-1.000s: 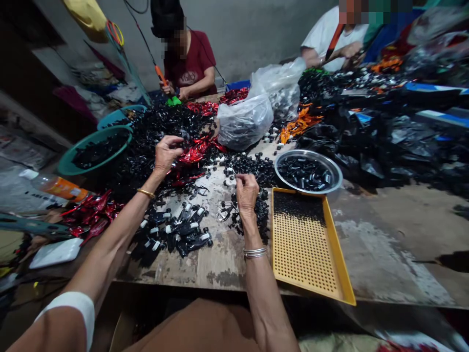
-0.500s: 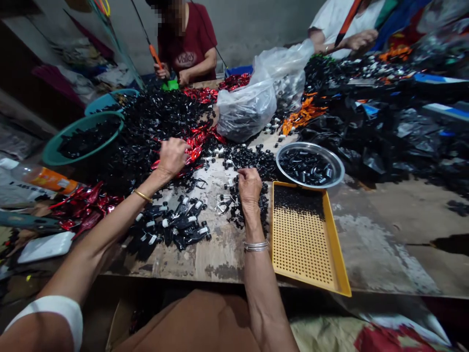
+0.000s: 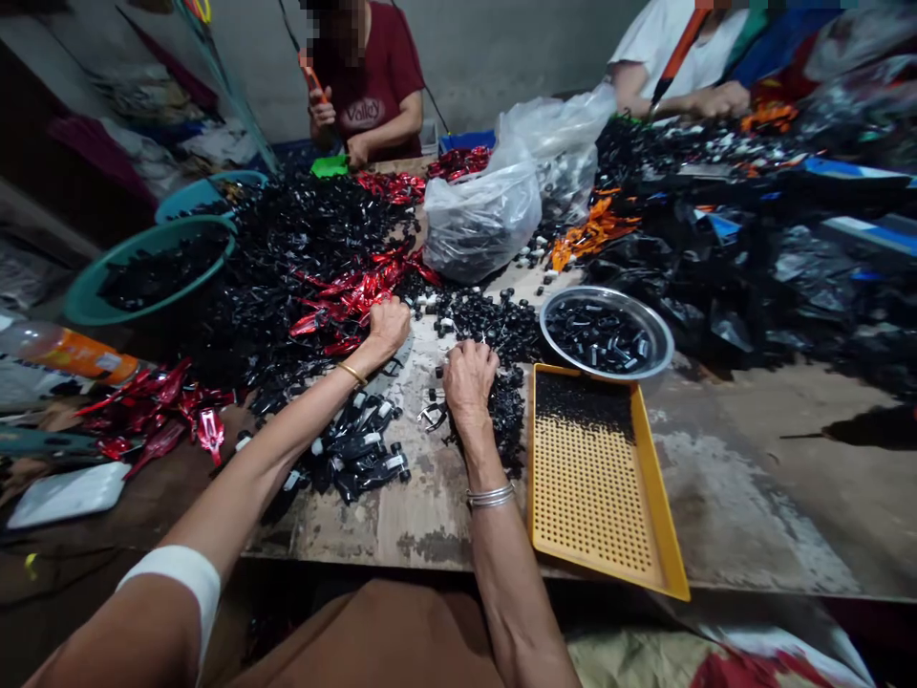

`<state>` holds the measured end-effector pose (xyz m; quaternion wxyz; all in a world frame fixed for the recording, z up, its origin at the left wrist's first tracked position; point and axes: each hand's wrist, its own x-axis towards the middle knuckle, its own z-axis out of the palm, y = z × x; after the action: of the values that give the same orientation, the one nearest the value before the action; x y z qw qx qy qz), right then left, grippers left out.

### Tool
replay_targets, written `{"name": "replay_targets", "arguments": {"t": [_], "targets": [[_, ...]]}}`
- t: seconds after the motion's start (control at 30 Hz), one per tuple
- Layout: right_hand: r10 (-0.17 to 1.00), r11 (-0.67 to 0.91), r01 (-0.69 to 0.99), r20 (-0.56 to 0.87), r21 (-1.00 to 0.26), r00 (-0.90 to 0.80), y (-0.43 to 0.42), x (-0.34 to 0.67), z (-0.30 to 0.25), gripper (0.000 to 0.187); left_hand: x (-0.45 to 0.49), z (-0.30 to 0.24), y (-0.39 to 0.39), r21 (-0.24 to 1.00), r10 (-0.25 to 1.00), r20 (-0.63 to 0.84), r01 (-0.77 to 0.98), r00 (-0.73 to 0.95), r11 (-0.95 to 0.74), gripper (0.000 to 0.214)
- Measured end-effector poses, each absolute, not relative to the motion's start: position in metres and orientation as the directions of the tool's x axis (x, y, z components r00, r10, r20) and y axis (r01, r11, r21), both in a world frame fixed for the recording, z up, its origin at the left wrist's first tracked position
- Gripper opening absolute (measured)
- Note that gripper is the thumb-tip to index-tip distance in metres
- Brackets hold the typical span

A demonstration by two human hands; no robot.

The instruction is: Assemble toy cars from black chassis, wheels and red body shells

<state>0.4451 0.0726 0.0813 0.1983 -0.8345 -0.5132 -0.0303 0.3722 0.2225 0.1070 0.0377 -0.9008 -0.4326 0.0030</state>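
your left hand (image 3: 388, 327) curls beside the red foil (image 3: 351, 301), your right hand (image 3: 469, 382) over the black plastic parts (image 3: 510, 420), any hold hidden. the yellow tray (image 3: 657, 506) sits within reach.

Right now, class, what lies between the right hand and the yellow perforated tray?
In the head view, a heap of small black plastic parts lies between the right hand and the yellow perforated tray.

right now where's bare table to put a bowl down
Widest: the worn wooden tabletop right of the yellow perforated tray, below the black plastic bags. Narrower: the strip between tray and black parts. Crowded around the left hand and right hand.
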Motion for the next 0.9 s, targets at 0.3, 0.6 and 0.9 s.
{"name": "replay_targets", "arguments": {"t": [0.3, 0.6, 0.9], "targets": [[0.775, -0.354, 0.813, 0.340, -0.463, 0.532, 0.072, 0.454, 0.086, 0.008, 0.368, 0.109, 0.219, -0.057, 0.793, 0.040, 0.794, 0.607, -0.605, 0.033], [0.578, -0.157, 0.704, 0.514, -0.692, 0.634, 0.072, 0.462, 0.083, 0.017, 0.340, 0.108, 0.184, 0.018, 0.657, 0.155, 0.663, 0.738, -0.749, 0.023], [0.571, 0.192, 0.321, 0.371, -0.928, 0.732, 0.080, 0.451, 0.087, 0.014, 0.307, 0.112, 0.165, 0.401, 0.596, 0.095, 0.517, 0.797, -0.756, 0.032]]}}
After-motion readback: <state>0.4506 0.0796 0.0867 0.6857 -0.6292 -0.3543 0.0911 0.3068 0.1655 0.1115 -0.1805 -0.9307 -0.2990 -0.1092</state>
